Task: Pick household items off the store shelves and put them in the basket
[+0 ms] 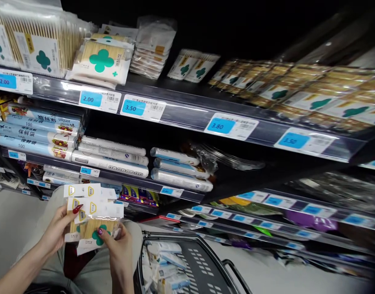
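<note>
Several flat toothpick packs (97,210) with white headers and green clover prints are held in a fanned bunch over my lap. On the left edge of the bunch, my left hand (52,230) is closed, its thumb pressed on the header of one pack. My right hand (121,243) grips the front pack from the right, thumb over the clover. Most of the fingers lie hidden behind the packs. Larger toothpick packs (101,59) with the same clover lie on the top shelf, above and beyond my hands.
A grey shopping basket (199,261) holding several wrapped packs stands on the floor to my right. Shelf edges with price tags (143,108) run across in front. Rolls of food bags (40,134) lie on the shelf below, and skewer bundles (279,92) fill the upper right.
</note>
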The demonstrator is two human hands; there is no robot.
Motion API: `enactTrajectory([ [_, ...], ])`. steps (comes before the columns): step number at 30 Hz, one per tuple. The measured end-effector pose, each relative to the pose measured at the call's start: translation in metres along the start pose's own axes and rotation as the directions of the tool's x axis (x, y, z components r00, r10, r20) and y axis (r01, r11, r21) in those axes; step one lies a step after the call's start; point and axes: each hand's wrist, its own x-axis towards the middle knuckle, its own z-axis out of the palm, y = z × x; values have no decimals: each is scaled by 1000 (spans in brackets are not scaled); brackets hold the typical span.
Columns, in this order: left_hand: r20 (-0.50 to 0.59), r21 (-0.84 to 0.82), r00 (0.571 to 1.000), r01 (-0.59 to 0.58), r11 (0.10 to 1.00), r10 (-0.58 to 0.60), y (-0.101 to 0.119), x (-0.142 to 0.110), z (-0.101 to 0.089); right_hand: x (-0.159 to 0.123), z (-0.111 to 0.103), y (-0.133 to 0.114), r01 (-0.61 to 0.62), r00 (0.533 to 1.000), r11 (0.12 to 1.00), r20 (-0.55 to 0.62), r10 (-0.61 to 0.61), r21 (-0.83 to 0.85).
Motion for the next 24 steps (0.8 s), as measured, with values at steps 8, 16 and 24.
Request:
enactTrajectory([
  [8, -59, -42, 998, 22, 999, -24, -2, 11, -18, -8, 2, -30, 156, 985, 980, 93, -145, -127],
  [16, -11, -88, 997, 72, 994, -73, -9, 11, -12, -8, 3, -30, 104, 994, 966, 68, -90, -236],
  [24, 303, -166, 895, 389, 906, -329, -3, 13, -30, -12, 10, -19, 184, 975, 824, 206, -84, -536],
])
